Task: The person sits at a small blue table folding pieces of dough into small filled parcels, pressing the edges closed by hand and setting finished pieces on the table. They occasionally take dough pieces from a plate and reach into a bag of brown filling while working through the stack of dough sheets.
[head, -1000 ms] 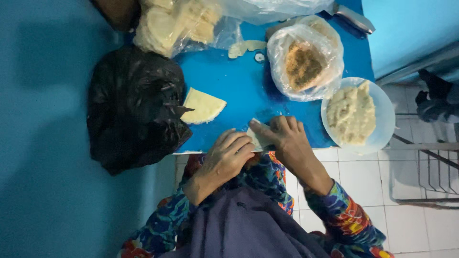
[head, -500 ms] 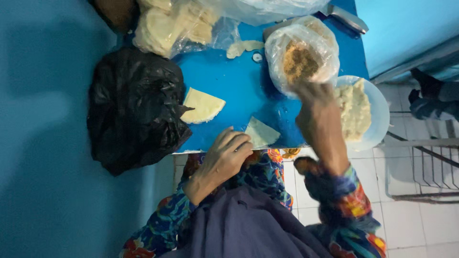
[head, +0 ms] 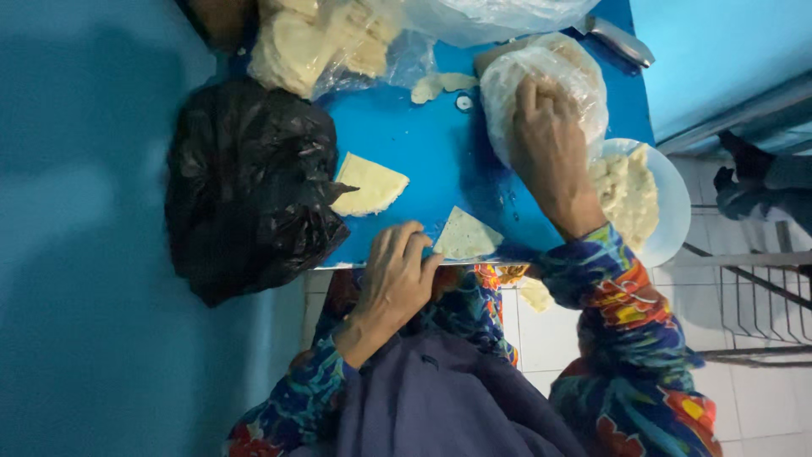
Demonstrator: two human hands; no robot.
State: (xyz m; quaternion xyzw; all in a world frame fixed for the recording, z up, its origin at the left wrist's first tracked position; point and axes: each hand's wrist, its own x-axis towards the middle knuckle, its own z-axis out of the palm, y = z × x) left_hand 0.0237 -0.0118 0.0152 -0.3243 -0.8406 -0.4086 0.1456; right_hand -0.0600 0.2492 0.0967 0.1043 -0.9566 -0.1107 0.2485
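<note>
Left hand (head: 397, 275) resting at the near edge of the blue bench (head: 440, 161), fingers loosely curled, fingertips touching the corner of a folded triangular wrapper (head: 467, 237) and holding it flat against the bench. Right hand (head: 550, 144) reached across to the far right part of the bench, fingers dipped into a clear plastic bag of filling (head: 541, 76); whether pinching any filling or simply spread inside cannot be told, fingertips hidden in the bag. Just right of that bag, overhanging the right edge of the bench, a white plate (head: 668, 203) heaped with pale dough-like pieces. Near the middle of the bench, a second wrapper (head: 368, 184), half-round, lying flat and apart from both hands. At the left edge, a bulging black plastic bag (head: 245, 186), touching that half-round wrapper. At the far edge, a clear bag of stacked pale wrappers (head: 321, 42).
</note>
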